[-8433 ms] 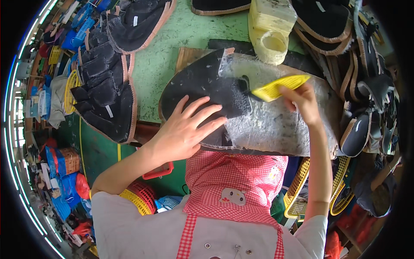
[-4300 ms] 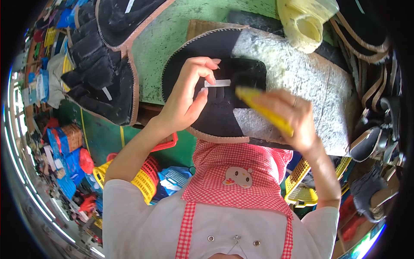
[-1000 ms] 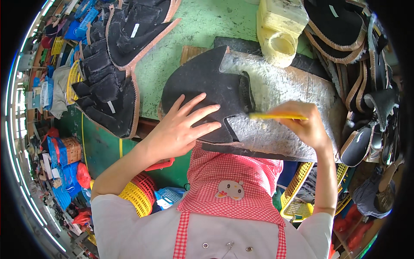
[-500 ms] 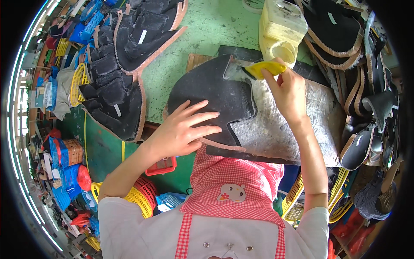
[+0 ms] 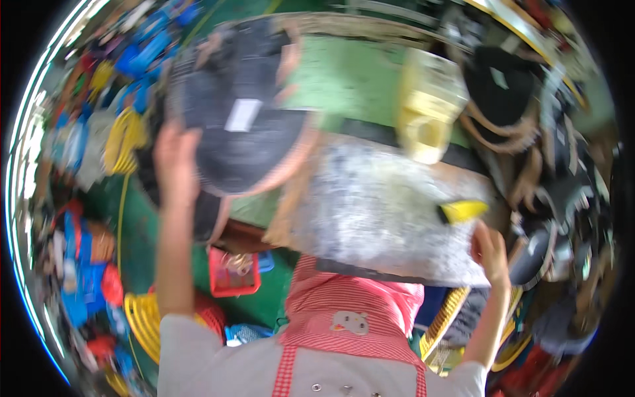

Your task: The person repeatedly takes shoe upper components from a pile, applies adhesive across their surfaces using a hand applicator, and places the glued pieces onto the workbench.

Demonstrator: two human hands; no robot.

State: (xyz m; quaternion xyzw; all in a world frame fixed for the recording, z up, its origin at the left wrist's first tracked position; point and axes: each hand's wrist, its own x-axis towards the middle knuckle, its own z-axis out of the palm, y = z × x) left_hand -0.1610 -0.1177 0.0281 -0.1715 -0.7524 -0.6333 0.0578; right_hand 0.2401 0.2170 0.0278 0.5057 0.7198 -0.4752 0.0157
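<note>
At the left edge of a large black padded piece with a light brown edge and a white label, my left hand is closed. The piece is blurred and hangs over a stack of similar black pieces. On the pale, worn board in front of me lies a small yellow tool with a dark tip, its kind unclear. Just below it, by the board's right edge, is my right hand, fingers partly curled but apart, with nothing visible in them.
A yellowish plastic container with a round opening stands behind the board on the green table. More black pieces are piled to the right. Below the table at left are a red basket and a yellow basket.
The black piece that lay on the board is off it. My left hand has moved left to the stack, where a labelled piece has shifted. My right hand has let go of the yellow tool.
</note>
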